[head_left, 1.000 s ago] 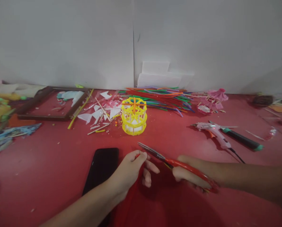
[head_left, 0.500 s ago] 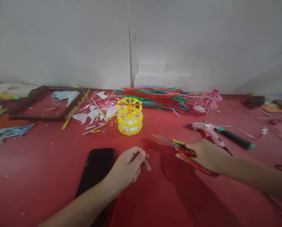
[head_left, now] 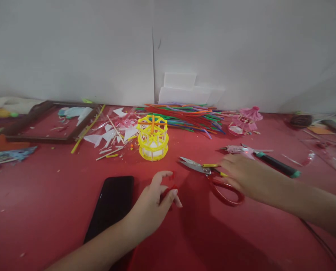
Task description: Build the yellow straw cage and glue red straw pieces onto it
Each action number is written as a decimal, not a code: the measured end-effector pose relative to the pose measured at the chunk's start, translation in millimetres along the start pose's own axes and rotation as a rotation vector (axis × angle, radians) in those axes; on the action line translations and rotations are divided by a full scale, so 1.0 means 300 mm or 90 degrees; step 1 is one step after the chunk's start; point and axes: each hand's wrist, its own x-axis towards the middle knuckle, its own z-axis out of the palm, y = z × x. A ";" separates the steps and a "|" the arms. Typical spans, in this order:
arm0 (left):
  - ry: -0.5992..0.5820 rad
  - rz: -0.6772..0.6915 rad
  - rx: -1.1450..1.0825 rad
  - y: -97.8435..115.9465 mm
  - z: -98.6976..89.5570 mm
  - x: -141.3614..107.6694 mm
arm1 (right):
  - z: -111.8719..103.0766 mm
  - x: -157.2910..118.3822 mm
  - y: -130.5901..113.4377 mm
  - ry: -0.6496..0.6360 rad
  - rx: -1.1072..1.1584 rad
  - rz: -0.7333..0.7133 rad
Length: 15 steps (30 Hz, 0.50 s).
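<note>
My left hand (head_left: 153,203), in the middle foreground, has thumb and index finger apart, with a short piece of red pipe cleaner (head_left: 171,189) caught among its curled fingers. At the right, my right hand (head_left: 235,171) is over the handle end of the red-handled scissors (head_left: 194,165); its fingertips are mostly hidden, so a grip on them cannot be made out. The scissor blades are slightly apart and one red loop is uncovered. A short yellow stem (head_left: 211,165) is by the right fingers. A yellow round cage-like model (head_left: 153,150) stands beyond both hands.
A black phone (head_left: 111,203) lies left of my left hand. Behind my right hand are a pink glue gun (head_left: 238,149) and a black-green tool (head_left: 277,164). Pipe cleaners (head_left: 185,116) are heaped by the wall, with scraps (head_left: 108,135) and a brown frame (head_left: 41,139) leftward.
My right hand has slid off the scissors' red loop, moving up and left; the scissors have turned flatter on the table. The index finger and thumb of my left hand have spread apart.
</note>
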 end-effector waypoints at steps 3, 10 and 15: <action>-0.005 0.046 0.027 0.000 0.007 -0.010 | -0.043 0.060 -0.118 0.038 0.131 -0.128; -0.032 0.099 -0.003 -0.020 0.010 -0.009 | -0.048 0.216 -0.324 -0.097 0.287 -0.259; -0.051 0.117 -0.011 -0.030 0.009 -0.011 | -0.080 0.227 -0.332 -0.158 0.261 -0.308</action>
